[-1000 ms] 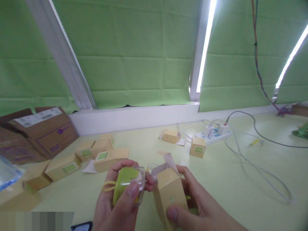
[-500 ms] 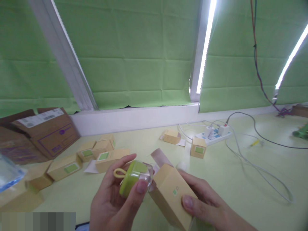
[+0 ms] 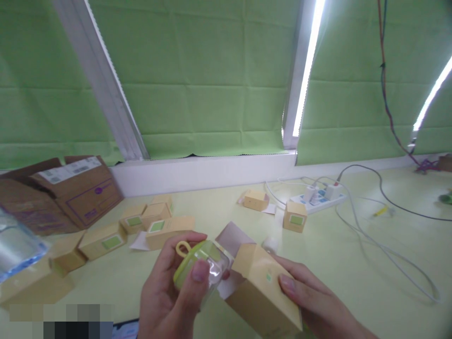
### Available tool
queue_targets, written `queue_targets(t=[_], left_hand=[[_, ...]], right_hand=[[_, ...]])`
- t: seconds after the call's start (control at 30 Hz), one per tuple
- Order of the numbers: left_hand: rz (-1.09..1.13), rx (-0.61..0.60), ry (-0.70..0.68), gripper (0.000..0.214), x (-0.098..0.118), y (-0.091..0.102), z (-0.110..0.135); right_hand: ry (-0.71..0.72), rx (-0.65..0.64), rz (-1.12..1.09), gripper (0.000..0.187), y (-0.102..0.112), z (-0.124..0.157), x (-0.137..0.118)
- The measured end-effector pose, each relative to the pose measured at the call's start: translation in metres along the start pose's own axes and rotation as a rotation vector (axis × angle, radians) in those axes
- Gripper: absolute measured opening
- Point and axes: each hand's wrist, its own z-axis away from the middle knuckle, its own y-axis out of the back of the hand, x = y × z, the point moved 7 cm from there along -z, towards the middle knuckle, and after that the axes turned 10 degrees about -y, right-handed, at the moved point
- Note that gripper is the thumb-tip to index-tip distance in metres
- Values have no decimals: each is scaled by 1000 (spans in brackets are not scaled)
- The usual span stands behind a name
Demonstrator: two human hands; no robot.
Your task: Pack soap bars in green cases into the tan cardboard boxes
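Observation:
My left hand (image 3: pixel 174 287) is closed around a small clear container with a green lid (image 3: pixel 206 266); a pale yellow loop sticks up from its lid side. My right hand (image 3: pixel 307 294) grips a tan cardboard box (image 3: pixel 263 287) with a small green mark, thumb on its upper face. The box's end towards the container stands open, its flaps (image 3: pixel 233 238) spread. The container's clear end is close to that opening; whether they touch I cannot tell. A small white object (image 3: pixel 270 244) lies just behind the box, its kind unclear.
Several tan boxes with green labels (image 3: pixel 102 241) lie at left, before a large brown carton (image 3: pixel 84 195). A clear, blue-edged plastic item (image 3: pixel 21 249) is at the left edge. Two small boxes (image 3: pixel 295 216) stand farther back near a power strip (image 3: pixel 321 201) with trailing cables. A phone-like screen (image 3: pixel 125 329) shows at the bottom.
My left hand has turned the container so that more of its clear body shows. The box has shifted a little right and its open end shows more. The view has swung slightly left.

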Motion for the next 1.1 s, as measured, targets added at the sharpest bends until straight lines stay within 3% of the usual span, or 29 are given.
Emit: queue_targets(t=[0.2,0.43,0.53,0.63,0.7,0.8,0.9,1.0,1.1], left_hand=[[-42,-17,-15,46,-1,-1,0],[-100,-77,-54,37,6,-6,0],[-129,-38,-71,36,12,-8,0],[-131,11,-71,33,13,-12,3],[-125,19,-46,29,10,-14,5],[-172,-19,-15,25,1,-14,5],[-141,-85,34,29,-16,-13,-2],[-14,-84,-16,38,-25,-10,-11],[-23,-59,-11,42,-28,-10,-11]], right_hand=[[6,-45,-130,54,-4,-2,3],[-4,-49,-40,67,-1,-4,5],[2,-24,32,68,0,-3,4],[44,-80,91,61,-12,3,-4],[42,-77,146,60,-18,8,-7],[49,37,269,59,-17,12,-10],[121,22,363,61,-20,12,-14],[96,60,389,57,-14,9,-12],[111,113,324,52,-4,5,-9]])
